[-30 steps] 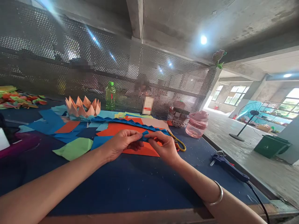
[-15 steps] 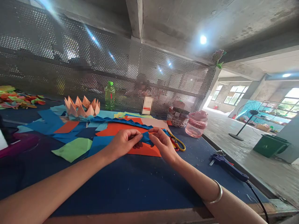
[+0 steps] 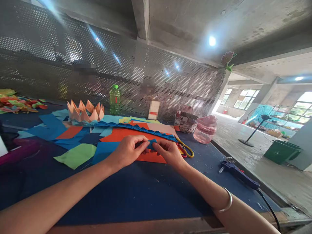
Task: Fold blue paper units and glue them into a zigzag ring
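Observation:
A small folded piece of blue paper (image 3: 152, 143) is pinched between my two hands above the table. My left hand (image 3: 130, 150) grips its left side between thumb and fingers. On its right side, my right hand (image 3: 170, 152) holds it the same way; a bracelet (image 3: 227, 201) circles that forearm. Beneath and behind the hands lie orange paper sheets (image 3: 117, 135). A long row of folded blue paper points (image 3: 136, 127) stretches across them. Scissors with yellow and red handles (image 3: 187, 150) lie just right of my right hand, partly hidden.
A peach folded-paper ring (image 3: 86, 112) stands back left near a green bottle (image 3: 114, 100). Green paper (image 3: 76, 156) lies left. At right are a patterned basket (image 3: 185, 123), a pink jug (image 3: 205, 130) and a corded glue gun (image 3: 240, 174) near the table edge. Perforated panels rise behind.
The blue paper now shows as a smaller, more compact shape between my fingers. My right fingers have curled in and lowered, uncovering more of the blue row behind.

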Demonstrator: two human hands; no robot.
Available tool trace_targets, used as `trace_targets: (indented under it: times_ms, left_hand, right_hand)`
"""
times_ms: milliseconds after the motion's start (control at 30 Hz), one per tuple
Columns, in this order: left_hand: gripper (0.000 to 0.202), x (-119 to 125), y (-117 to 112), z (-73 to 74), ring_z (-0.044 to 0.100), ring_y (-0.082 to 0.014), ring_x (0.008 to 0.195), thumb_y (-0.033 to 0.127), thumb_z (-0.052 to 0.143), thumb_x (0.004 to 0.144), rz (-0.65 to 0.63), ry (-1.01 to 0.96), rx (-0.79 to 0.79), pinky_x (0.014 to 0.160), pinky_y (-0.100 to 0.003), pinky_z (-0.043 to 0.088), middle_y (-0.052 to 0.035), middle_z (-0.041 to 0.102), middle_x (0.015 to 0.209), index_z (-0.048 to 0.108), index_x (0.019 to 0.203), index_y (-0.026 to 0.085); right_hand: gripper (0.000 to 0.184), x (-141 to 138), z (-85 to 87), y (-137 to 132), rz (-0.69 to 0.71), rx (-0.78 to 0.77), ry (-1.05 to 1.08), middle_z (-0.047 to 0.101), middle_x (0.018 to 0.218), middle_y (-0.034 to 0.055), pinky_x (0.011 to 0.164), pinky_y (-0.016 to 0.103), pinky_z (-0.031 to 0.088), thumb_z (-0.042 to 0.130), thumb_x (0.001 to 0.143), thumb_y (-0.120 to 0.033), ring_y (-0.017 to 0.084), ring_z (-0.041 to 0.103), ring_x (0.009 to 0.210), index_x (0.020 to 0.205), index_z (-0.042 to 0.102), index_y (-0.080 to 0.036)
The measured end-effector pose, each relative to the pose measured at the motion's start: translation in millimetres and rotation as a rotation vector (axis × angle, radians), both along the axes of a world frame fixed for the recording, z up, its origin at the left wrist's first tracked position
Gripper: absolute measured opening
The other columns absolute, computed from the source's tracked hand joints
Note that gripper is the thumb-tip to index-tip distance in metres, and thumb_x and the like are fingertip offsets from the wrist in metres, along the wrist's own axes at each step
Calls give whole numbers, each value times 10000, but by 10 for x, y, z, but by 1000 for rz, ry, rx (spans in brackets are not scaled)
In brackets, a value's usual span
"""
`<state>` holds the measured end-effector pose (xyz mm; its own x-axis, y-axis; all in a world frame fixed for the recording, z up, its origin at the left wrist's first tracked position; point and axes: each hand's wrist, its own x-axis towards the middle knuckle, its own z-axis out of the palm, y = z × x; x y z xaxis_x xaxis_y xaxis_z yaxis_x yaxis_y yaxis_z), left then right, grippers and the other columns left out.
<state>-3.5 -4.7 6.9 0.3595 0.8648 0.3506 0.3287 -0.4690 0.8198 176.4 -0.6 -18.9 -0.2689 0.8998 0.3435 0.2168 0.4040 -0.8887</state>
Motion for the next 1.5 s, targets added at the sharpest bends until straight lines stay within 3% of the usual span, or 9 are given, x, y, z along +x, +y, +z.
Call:
trace_targets:
  times_ms: [400, 767, 1133, 1300, 1500]
  left_hand:
    - [228, 18, -36, 28, 651, -179, 685, 397, 578, 778, -7, -67, -85, 691, -265, 513, -27, 679, 658, 655, 715, 191]
    - [298, -7, -7, 17, 594, -155, 632, 468, 610, 762, -53, -62, -146, 630, -248, 482, -11, 623, 612, 656, 698, 181]
    - [259, 39, -83, 42, 604, -159, 610, 448, 607, 756, -68, -70, -100, 621, -258, 489, 7, 617, 588, 623, 681, 201]
    - [258, 20, -39, 25, 593, -151, 565, 437, 615, 748, -38, -78, -141, 602, -255, 480, 12, 616, 548, 615, 638, 204]
    - [249, -7, 31, -21, 607, -165, 596, 433, 610, 752, -3, -39, -125, 611, -262, 479, 4, 617, 573, 623, 661, 202]
  right_hand:
    - [242, 9, 35, -8, -45, 139, -106, 696, 734, 36, 639, 260, 448, 540, 857, -347, 148, 617, 681, 760, 658, -159]
    - [207, 14, 43, -60, -164, 379, -279, 670, 696, 33, 618, 265, 437, 541, 859, -299, 148, 583, 662, 721, 637, -180]
    - [225, -11, 72, -103, -51, 201, -89, 633, 612, 4, 599, 243, 431, 548, 832, -295, 129, 582, 595, 639, 561, -181]
    - [249, -11, 55, -69, 13, 134, -55, 624, 633, 2, 596, 238, 415, 535, 845, -354, 119, 563, 606, 689, 598, -170]
    - [260, -12, 24, -26, -45, 79, -58, 636, 726, 10, 583, 236, 404, 579, 818, -411, 111, 546, 625, 764, 618, -159]
